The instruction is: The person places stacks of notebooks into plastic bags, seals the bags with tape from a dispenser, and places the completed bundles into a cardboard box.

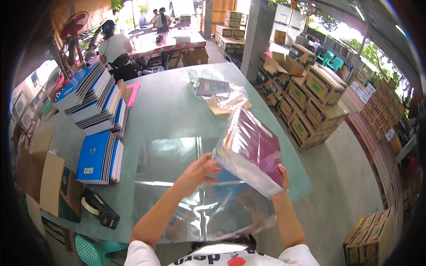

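Note:
A thick stack of purple-covered notebooks point(262, 150), in glossy clear plastic, is tilted above the near right part of the table. My right hand point(281, 179) grips its right side, the thumb on the top cover and the other fingers mostly hidden underneath. At the stack's left edge, my left hand point(202, 171) holds the lower corner with slightly parted fingers. Beneath it, shiny clear plastic sheets point(168, 201) are spread on the green table point(159, 106). Something blue shows below the stack, partly covered.
Blue notebooks point(95, 155) stand piled along the left, beside an open carton point(51, 184) and a black tape dispenser point(100, 209). Farther back lies a plastic-wrapped packet point(213, 87). Stacked cartons point(310, 106) and a pillar point(257, 37) are at right. A person point(114, 46) sits far left.

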`<state>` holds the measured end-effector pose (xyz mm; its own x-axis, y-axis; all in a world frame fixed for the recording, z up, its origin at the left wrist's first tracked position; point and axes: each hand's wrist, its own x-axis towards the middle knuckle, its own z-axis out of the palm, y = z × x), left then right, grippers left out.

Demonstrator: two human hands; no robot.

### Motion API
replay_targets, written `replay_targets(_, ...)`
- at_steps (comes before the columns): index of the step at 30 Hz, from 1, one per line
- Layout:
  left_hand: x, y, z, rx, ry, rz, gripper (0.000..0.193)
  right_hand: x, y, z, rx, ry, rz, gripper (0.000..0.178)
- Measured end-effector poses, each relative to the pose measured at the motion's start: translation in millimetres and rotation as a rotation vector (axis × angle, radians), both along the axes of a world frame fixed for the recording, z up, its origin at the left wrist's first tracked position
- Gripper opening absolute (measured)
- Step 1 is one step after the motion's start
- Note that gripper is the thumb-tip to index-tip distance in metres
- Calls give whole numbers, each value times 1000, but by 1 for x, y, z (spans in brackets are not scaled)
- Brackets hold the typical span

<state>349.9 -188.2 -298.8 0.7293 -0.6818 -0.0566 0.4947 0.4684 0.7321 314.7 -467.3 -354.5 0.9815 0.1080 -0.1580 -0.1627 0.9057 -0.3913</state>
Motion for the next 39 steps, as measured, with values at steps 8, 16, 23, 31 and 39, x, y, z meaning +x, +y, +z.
replay_targets(8, -9, 16, -84, 754, -153, 170, 44, 250, -9, -102, -246, 423, 63, 38)
replay_targets(16, -26, 32, -68, 933, 67, 271, 42, 355, 27, -135, -216, 409, 107, 45)
replay_targets(23, -34, 28, -73, 934, 47, 275, 42, 384, 35, -138, -269, 288, 119, 53)
replay_targets(31, -64, 121, -48, 1341, -340, 18, 52, 338, 13, -114, -695, 176, 727, 86)
replay_targets(39, -35, 379, 3, 1939, -294, 872, 56, 212, 226, -74, -994, -270, 807, 47)
